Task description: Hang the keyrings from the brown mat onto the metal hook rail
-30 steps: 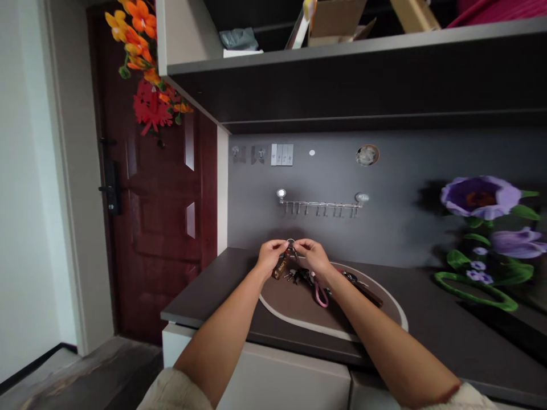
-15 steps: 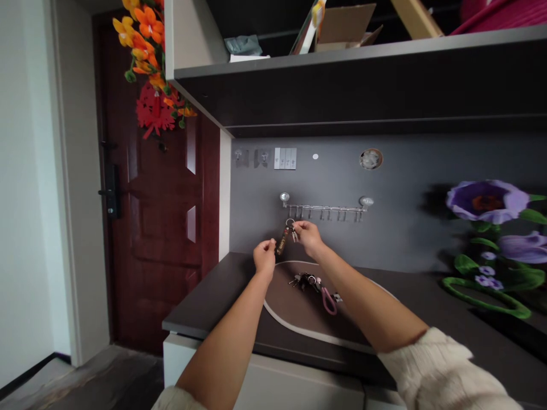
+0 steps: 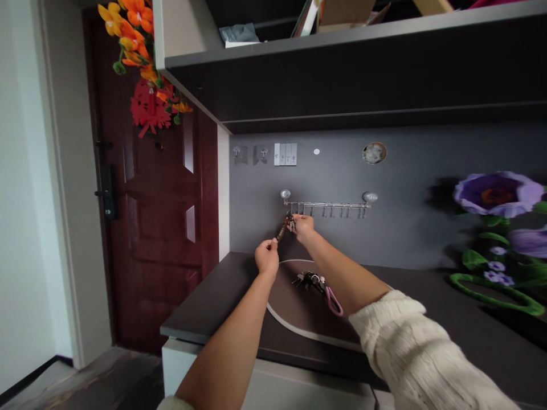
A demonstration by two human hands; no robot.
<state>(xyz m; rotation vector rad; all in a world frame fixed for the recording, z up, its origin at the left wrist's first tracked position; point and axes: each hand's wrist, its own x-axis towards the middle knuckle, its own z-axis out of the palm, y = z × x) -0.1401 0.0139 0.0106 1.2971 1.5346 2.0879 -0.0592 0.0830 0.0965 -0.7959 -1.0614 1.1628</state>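
Between my hands is a bunch of keys point(image 3: 292, 222) on a ring, with a dark strap fob point(image 3: 281, 230) that carries light lettering. My left hand point(image 3: 267, 255) pinches the lower end of the strap. The fingers of my right hand point(image 3: 303, 225) are closed on the keys near the ring. Just above them runs a metal hook rail point(image 3: 329, 204), fixed to the grey back wall. The ring is at the rail's left end; whether it touches a hook I cannot tell. A second bunch of keys point(image 3: 308, 279) with a pink loop strap point(image 3: 334, 300) lies below on a brown mat point(image 3: 294, 307).
A dark shelf point(image 3: 342, 85) overhangs the counter point(image 3: 213, 296). Purple artificial flowers point(image 3: 498, 196) stand at the right. Wall switches point(image 3: 285, 154) and clear stick-on hooks point(image 3: 263, 154) are above the rail. Orange flowers point(image 3: 139, 40) hang by the red-brown door point(image 3: 171, 228).
My right hand has moved slightly up and left, bringing the key ring closer to the rail's left hooks. The camera view has shifted a little.
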